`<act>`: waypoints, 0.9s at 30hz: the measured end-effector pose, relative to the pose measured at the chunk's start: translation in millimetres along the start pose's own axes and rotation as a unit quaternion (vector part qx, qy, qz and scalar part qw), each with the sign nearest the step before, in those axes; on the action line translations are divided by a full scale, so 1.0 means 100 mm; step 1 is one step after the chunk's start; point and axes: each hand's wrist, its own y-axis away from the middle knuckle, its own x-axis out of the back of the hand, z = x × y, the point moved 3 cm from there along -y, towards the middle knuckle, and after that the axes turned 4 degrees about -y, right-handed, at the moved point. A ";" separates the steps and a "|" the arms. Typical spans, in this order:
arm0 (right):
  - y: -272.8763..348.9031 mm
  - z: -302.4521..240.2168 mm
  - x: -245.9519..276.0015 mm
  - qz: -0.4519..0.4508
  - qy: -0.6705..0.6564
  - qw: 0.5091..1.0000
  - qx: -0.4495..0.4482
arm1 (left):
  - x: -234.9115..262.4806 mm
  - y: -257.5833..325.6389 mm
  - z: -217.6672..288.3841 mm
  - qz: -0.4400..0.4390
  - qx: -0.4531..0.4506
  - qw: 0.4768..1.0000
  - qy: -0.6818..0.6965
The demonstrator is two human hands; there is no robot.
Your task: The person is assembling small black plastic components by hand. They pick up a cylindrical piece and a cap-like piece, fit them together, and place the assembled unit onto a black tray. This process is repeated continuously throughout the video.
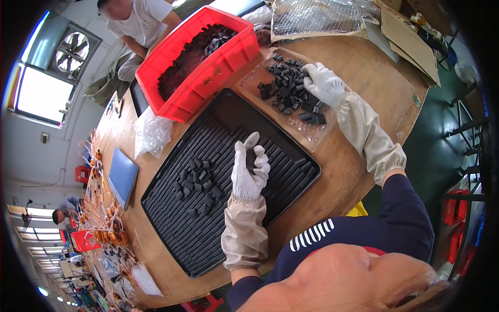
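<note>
My left hand (248,171), in a white knit glove, is held over a black tray (228,101). Its fingers are half curled around a dark patch; whether that is a piece or the tray behind I cannot make out. Rows of short black pieces (179,234) line the tray, and a loose heap (197,182) lies on top of them. My right hand (323,86), gloved too, rests at the edge of a pile of short black hollow pieces (291,86) on a plastic-covered board (254,78). Its fingers are bent down into the pile, their tips hidden.
A red bin (208,78) with more black pieces stands beyond the tray, and a person (140,23) sits behind it. Clear plastic bags (152,132), a blue folder (122,177) and copper-coloured coils (109,236) lie at left. Bubble wrap (317,18) and cardboard (410,44) occupy the far side.
</note>
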 end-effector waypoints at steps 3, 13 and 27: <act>0.14 -0.44 0.02 -0.008 -0.150 0.986 0.068 | -0.06 0.02 -0.03 0.028 -0.028 0.997 -0.073; 0.58 -1.55 -0.12 -0.214 -0.396 0.880 0.150 | 0.00 0.00 0.00 0.137 -0.044 0.915 -0.378; 0.86 -1.26 -0.31 -0.255 -0.336 0.891 0.169 | -0.05 0.04 -0.13 0.022 -0.112 0.849 -0.515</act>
